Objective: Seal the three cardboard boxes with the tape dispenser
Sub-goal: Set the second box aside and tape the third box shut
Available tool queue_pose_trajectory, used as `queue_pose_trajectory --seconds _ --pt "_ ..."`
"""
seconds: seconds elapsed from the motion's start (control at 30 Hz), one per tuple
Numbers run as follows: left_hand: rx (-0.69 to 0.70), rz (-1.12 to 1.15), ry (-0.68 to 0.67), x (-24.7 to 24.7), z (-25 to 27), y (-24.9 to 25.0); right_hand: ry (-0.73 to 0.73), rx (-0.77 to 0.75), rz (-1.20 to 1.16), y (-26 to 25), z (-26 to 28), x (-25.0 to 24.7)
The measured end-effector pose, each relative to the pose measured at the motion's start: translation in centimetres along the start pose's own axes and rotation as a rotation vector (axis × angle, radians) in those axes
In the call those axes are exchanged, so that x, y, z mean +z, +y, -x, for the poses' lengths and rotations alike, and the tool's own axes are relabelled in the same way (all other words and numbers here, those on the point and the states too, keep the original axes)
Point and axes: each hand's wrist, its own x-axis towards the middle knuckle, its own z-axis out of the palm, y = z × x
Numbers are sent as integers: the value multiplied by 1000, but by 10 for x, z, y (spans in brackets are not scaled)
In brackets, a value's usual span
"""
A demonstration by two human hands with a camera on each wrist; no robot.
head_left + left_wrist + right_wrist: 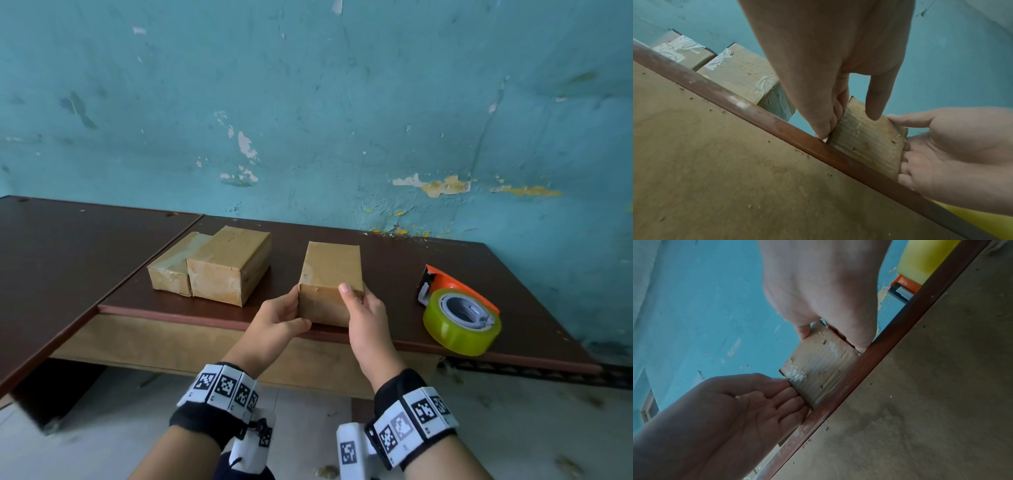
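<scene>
A small cardboard box (330, 270) stands at the table's front edge, long side pointing to the wall. My left hand (297, 308) holds its near left corner, fingers along the left side and thumb on the front face (865, 142). My right hand (356, 298) holds the near right corner, thumb on the top front edge and fingers round the right side. Two more cardboard boxes, a low one (169, 270) and a taller one (226, 265), sit side by side to the left, with shiny clear tape on them (680, 47). The orange tape dispenser (455, 301) with its yellowish roll lies to the right, untouched.
The dark brown table (394, 260) stands against a peeling teal wall (308, 102). A second, lower tabletop (68, 257) adjoins it on the left. The table's reddish front rim (777, 123) runs right under the held box.
</scene>
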Motion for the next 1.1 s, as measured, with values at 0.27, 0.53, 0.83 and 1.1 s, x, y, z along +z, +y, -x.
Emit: queue_pose_trajectory --seconds 0.27,0.53,0.83,1.1 --pt "-11 9 5 -3 -1 -3 -4 12 -10 -2 1 -1" --pt "-23 -16 -28 -7 -4 -3 7 13 -10 -2 2 1" --pt "-32 -40 -34 -6 -6 0 18 6 39 0 1 1" --pt "-12 -237 -20 -23 -4 1 26 51 58 -2 -5 -3"
